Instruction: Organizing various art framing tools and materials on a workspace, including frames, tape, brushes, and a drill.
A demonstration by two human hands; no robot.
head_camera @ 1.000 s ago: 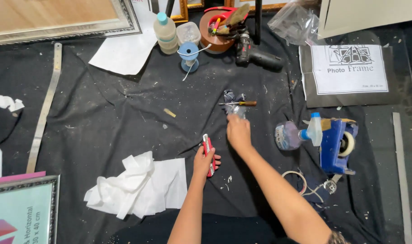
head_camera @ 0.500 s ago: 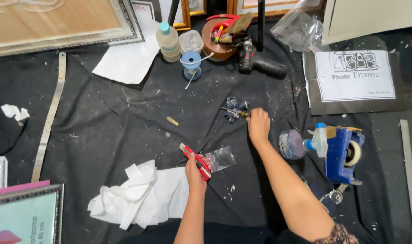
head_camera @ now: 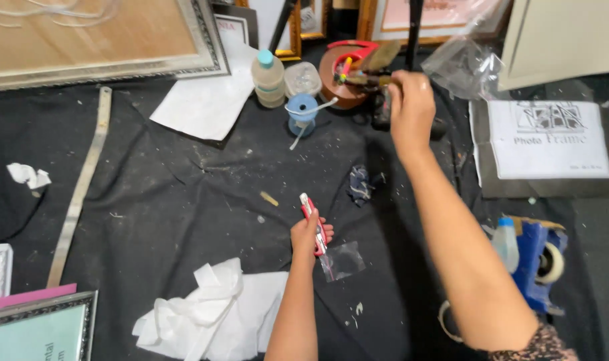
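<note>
Left grip [head_camera: 309, 235] clamps our red cutter [head_camera: 313, 222] beside clear bag [head_camera: 342, 259] | right grip [head_camera: 409, 107] pinches brush [head_camera: 371, 79] over brown tub [head_camera: 338, 80] | brush not yet set down

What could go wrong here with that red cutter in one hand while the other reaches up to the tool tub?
The left hand holds a red utility knife while attention is likely on the reach: it could nick something. The right hand holds a tool over the crowded brown tub; its forearm could knock the plastic bottle.
</note>
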